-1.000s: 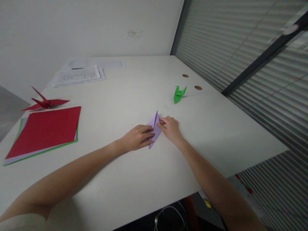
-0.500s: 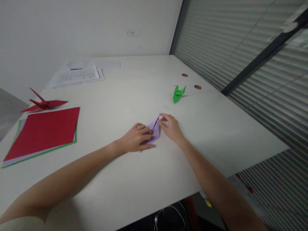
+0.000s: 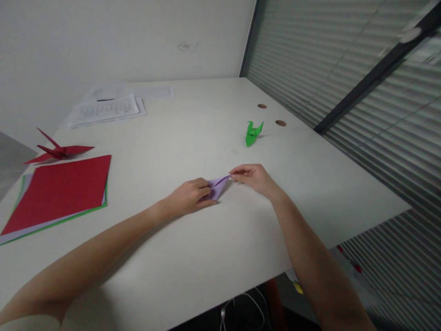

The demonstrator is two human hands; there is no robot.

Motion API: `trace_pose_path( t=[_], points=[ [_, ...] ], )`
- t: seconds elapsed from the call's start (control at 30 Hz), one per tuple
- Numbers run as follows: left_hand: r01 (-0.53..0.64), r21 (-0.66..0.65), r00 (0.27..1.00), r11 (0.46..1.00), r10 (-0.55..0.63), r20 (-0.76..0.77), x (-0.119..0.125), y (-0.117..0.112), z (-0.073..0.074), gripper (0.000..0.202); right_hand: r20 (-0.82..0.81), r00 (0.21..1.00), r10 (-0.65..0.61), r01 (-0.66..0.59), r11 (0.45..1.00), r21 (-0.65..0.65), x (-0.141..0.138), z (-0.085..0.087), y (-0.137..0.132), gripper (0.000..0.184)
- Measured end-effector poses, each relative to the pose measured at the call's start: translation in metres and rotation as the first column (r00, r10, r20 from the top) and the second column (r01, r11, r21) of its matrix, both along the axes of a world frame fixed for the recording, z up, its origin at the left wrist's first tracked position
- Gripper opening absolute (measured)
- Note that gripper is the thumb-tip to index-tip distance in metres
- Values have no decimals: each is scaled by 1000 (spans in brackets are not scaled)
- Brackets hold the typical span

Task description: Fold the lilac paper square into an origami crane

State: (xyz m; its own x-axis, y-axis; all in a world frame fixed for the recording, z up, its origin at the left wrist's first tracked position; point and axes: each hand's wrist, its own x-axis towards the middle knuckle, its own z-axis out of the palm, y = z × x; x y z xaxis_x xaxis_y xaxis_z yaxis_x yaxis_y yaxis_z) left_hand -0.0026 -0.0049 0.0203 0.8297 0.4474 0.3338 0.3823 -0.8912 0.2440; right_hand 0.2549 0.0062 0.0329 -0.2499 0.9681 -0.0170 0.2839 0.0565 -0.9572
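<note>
Purple paper (image 3: 222, 185), folded to a point at the centre of the frame, could tear or crease askew if the right hand (image 3: 254, 178) tugs its tip too hard or the left hand (image 3: 191, 196) lets the base slip; the right, thumb and fingers nearly closed, pinches that tip, while the left, half curled with thumb outstretched, holds the other end low over the desk (image 3: 179, 257)
</note>
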Motion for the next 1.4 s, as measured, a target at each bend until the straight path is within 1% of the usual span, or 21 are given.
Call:
trace_pose_path(
  t=[0.07, 0.17, 0.23, 0.27, 0.4, 0.53, 0.63, 0.73, 0.8, 0.97, 1.13, 1.27, 1.4],
  points=[
    [18, 17, 1000, 1000, -17, -13, -2, 3, -1, 41, 53, 998, 17, -22, 995, 102, -2, 3, -2, 31],
    [45, 47, 998, 998, -43, -42, -6, 9, -2, 40, 178, 978, 105, -149, 955, 255, -5, 10, -10, 24],
    [62, 61, 997, 996, -58, -56, -9, 12, -1, 37, 266, 948, 175, -249, 929, 275, -8, 14, -15, 20],
    [72, 64, 996, 995, -68, -62, -10, 13, -1, 35, 299, 936, 187, -275, 918, 286, -10, 15, -17, 18],
    [123, 73, 990, 990, -118, -70, -11, 15, 2, 23, 357, 919, 169, -291, 900, 325, -15, 12, -21, 15],
    [114, 104, 992, 988, -108, -62, -10, 14, 1, 18, 353, 921, 163, -302, 871, 388, -20, 6, -20, 13],
    [78, 161, 996, 984, -72, -46, -8, 11, -2, 20, 343, 928, 147, -298, 845, 444, -25, 3, -20, 12],
    [31, 204, 999, 979, -26, -25, -7, 10, -4, 24, 328, 932, 154, -300, 835, 461, -28, 4, -21, 12],
    [41, 183, 999, 982, -39, -11, -8, 11, -5, 24, 315, 934, 166, -304, 833, 462, -28, 5, -21, 11],
    [132, 48, 988, 990, -135, 79, -9, 10, -3, 25, 270, 944, 191, -303, 823, 480, -26, 8, -24, 16],
    [155, -56, 976, 986, -145, 163, -9, 6, 2, 24, 182, 969, 169, -241, 819, 521, -30, 15, -30, 15],
    [176, -50, 965, 983, -163, 205, -7, 4, 6, 23, 99, 982, 164, -191, 821, 538, -31, 18, -30, 12],
    [219, 4, 952, 976, -214, 218, -5, 1, 9, 23, 47, 979, 196, -186, 789, 585, -30, 15, -29, 11]
  ],
)
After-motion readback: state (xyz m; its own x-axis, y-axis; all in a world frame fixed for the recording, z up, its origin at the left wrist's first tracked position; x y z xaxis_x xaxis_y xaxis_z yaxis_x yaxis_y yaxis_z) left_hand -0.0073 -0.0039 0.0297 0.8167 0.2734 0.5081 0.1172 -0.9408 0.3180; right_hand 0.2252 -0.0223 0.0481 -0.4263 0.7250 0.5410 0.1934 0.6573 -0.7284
